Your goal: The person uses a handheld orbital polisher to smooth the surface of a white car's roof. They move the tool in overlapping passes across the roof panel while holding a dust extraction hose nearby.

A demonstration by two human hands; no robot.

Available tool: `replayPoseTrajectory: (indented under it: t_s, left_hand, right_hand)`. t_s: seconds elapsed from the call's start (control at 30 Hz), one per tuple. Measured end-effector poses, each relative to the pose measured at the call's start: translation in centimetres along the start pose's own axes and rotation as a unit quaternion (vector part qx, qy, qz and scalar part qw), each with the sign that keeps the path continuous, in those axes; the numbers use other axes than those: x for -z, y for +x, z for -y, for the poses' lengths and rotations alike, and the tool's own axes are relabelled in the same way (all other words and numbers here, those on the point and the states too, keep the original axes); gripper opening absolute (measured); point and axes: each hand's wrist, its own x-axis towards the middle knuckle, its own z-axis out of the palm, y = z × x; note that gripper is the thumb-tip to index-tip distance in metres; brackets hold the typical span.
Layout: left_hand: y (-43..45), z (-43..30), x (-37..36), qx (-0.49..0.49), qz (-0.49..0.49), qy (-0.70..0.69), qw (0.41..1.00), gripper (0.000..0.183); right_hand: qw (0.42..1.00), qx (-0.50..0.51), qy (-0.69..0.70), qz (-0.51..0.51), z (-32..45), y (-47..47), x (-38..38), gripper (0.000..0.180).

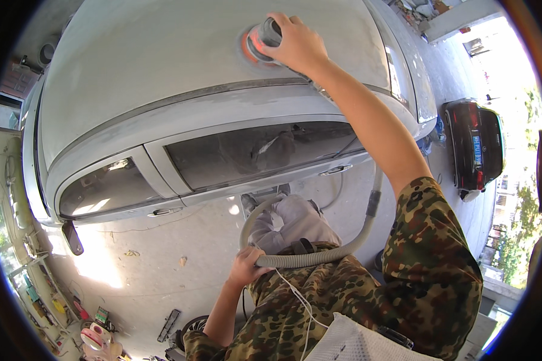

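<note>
My right hand [300, 43] is stretched over the car and closed around the body of a round orbital sander [263, 41], whose pad rests on the dull grey car roof [162, 49]. The pad's rim looks blurred. Down at my waist my left hand [247, 268] grips a ribbed grey vacuum hose [314, 258], which loops around in front of me and rises on the right beneath my right forearm. Below the roof edge are the side windows [253, 151] and a door handle [335, 170] of the car.
A side mirror [72, 238] juts out at the left. A dark car [475, 144] stands outside at the right. On the floor lie a thin cable [149, 229] and a black grille-like part [168, 325]. Tools and shelving [38, 293] line the left wall.
</note>
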Motion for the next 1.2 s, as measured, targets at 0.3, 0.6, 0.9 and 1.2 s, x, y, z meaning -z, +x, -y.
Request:
replayPoseTrajectory:
  t_s: [0.3,0.6,0.9,1.2]
  left_hand:
    - [0.9,-0.2,0.4,0.004,0.034,0.016,0.999,0.048]
    - [-0.1,-0.3,0.6,0.003,-0.004,0.016,1.0,0.048]
    - [-0.7,-0.1,-0.8,0.023,-0.043,-0.011,0.999,0.047]
    - [0.7,-0.4,0.2,0.006,-0.008,-0.003,1.0,0.048]
  right_hand:
    - [0.999,0.009,0.016,0.049,1.2,0.4,0.0,0.079]
    - [0.987,-0.107,0.078,0.094,-6.2,4.0,1.3,0.089]
    - [0.997,-0.066,-0.03,0.017,-6.2,1.5,0.8,0.093]
    - [0.998,-0.051,0.021,-0.022,-1.9,0.7,1.8,0.082]
